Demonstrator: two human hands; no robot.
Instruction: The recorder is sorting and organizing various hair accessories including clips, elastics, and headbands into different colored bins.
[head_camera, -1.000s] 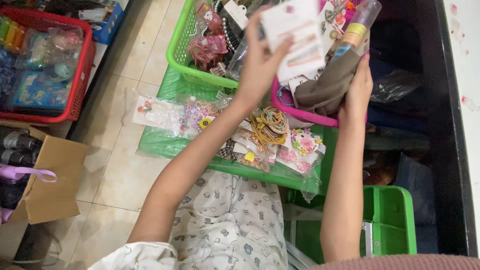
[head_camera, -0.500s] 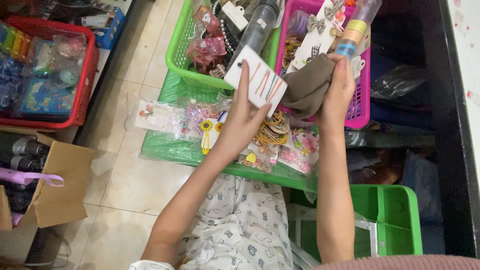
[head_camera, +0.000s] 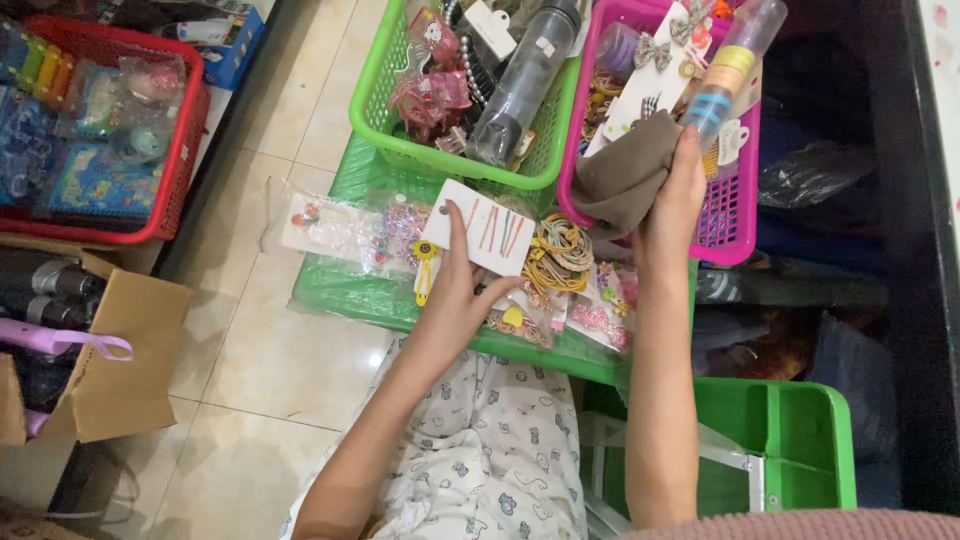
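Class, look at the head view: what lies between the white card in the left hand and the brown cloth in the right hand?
A bundle of yellow and orange hair ties lies between the white card and the brown cloth, seen in the head view.

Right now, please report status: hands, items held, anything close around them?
Left hand holds white clip card over green tray. Right hand grips brown cloth at pink basket. Hair ties beside card.

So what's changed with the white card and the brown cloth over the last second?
The left hand brought the white card of coloured hair pins down from above the baskets to just over the green tray, still gripping it. The right hand still clutches the brown cloth at the pink basket.
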